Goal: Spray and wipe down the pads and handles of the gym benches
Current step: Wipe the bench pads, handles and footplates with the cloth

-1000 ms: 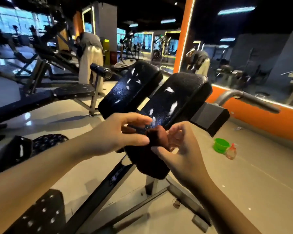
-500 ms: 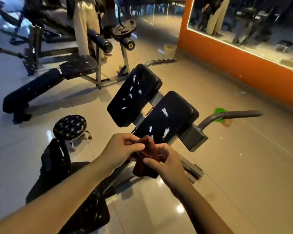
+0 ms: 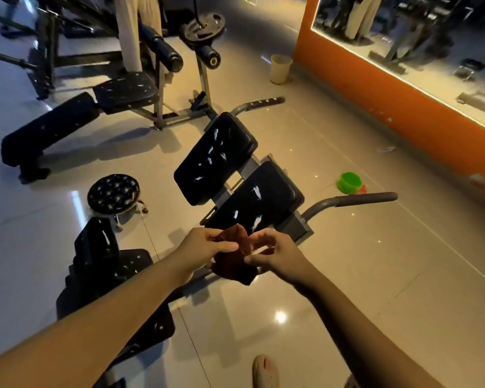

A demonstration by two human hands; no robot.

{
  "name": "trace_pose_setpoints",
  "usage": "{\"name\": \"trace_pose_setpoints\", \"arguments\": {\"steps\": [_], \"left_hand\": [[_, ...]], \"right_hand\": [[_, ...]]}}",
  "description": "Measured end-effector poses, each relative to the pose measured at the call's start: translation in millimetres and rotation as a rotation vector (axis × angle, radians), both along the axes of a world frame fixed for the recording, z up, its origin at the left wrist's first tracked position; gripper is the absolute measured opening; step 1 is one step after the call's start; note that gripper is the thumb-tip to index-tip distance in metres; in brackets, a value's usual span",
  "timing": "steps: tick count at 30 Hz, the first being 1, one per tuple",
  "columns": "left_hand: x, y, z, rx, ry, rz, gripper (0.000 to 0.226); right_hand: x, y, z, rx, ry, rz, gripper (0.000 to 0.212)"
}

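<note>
Gym floor (image 3: 347, 275) | left hand (image 3: 207, 245) grips cloth (image 3: 240, 243), right hand (image 3: 275, 256) pinches its edge, before near pad (image 3: 258, 197) | a flat fold (no loose corners) would likely wipe evenly

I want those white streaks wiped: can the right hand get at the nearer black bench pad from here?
Probably yes. The right hand pinches the dark red cloth just short of the nearer black bench pad, nothing between; the left hand grips it too.

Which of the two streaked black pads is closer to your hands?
The lower-right pad, beside the grey handle; the other pad sits farther up-left.
</note>
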State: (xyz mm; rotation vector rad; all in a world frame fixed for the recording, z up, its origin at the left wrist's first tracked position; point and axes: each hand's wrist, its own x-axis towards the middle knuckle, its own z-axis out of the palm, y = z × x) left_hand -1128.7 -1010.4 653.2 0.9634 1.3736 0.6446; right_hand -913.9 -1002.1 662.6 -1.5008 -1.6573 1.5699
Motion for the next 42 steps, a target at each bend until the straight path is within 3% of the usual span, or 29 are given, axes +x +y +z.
{"name": "trace_pose_setpoints", "arguments": {"steps": [4,8,11,13,17,22,27,32,35,38,42], "left_hand": [[17,24,-12,-0.038,0.039,0.06,0.021],[42,51,-25,-0.091,0.062,0.137,0.031],[57,69,-32,-0.099,0.098,0.155,0.029],[63,77,-38,-0.098,0.127,0.179,0.031],[66,89,-50,-0.074,0.195,0.256,0.031],[70,106,-56,-0.012,0.326,0.295,0.017],[88,112,-61,0.093,0.496,0.339,0.033],[123,100,-68,0.164,0.489,0.492,0.038],[120,97,-75,0.211,0.497,0.463,0.036],[105,85,-87,0.178,0.499,0.39,0.036],[75,63,-115,0.031,0.48,0.498,0.035]], "right_hand": [[43,56,-2,0.306,-0.276,0.145,0.058],[74,119,-8,0.744,-0.622,0.26,0.09],[91,160,-22,0.663,-0.726,0.35,0.13],[99,173,-37,0.54,-0.699,0.43,0.141],[110,178,-60,0.529,-0.561,0.502,0.137],[118,188,-70,0.595,-0.557,0.568,0.141],[124,196,-74,0.619,-0.548,0.599,0.137],[126,198,-72,0.647,-0.509,0.567,0.132],[122,196,-71,0.678,-0.515,0.513,0.13],[118,202,-77,0.785,-0.501,0.553,0.128],[117,211,-81,0.797,-0.45,0.619,0.125]]}}
